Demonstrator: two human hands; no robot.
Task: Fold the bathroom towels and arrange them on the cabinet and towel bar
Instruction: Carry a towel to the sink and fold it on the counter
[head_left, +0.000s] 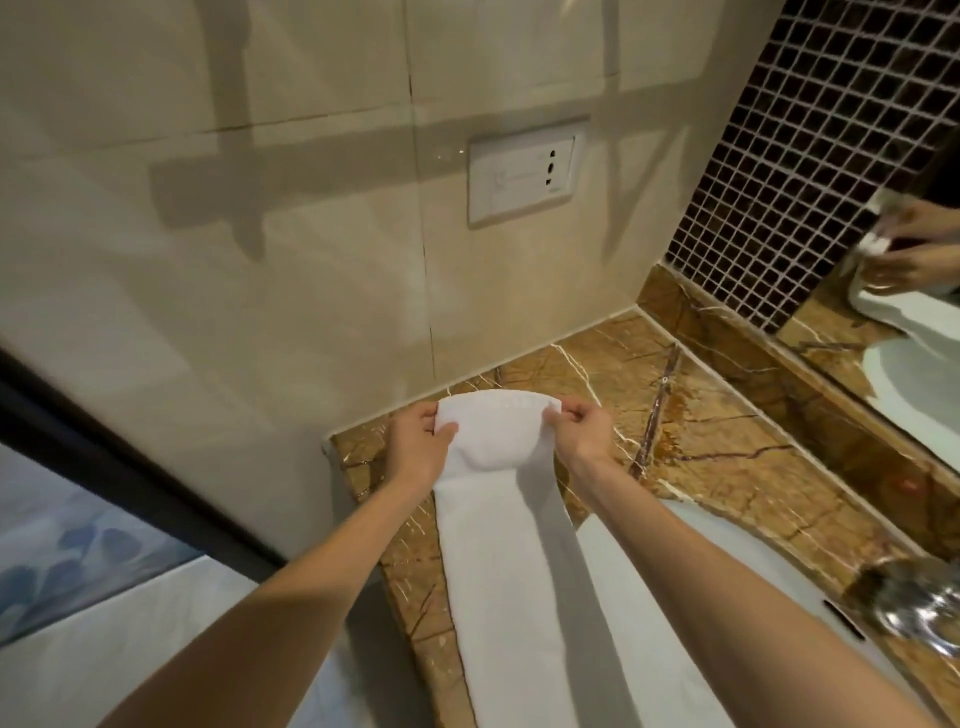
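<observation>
Wall: beige tiled wall (260, 260) fills the background, with a dark mosaic strip (805, 156) to its right.
Worktop: brown veined marble worktop (727, 467) runs from the wall corner toward the viewer.
Mirror: mirror (909, 374) stands along the worktop's right side and reflects hands and white cloth.
Basin: white basin (727, 561) is set into the worktop at the right, just beside the towel.
Towel: white towel (509, 571) lies as one long narrow strip along the left part of the worktop. Its far end is raised and curled over near the wall.
Left hand: left hand (415, 447) grips the left corner of the curled end, thumb on top.
Right hand: right hand (582, 431) pinches the right corner between its fingers (563, 410) and thumb.
Socket plate: white socket plate (524, 179) is fixed to the wall above the hands.
Stage: early. The lengthwise narrowing looks done, and the crosswise fold or roll appears only just begun at the far end.
Remaining: most of the strip is still flat. No finished towel, cabinet stack or towel bar is in view, so arranging seems wholly ahead.
</observation>
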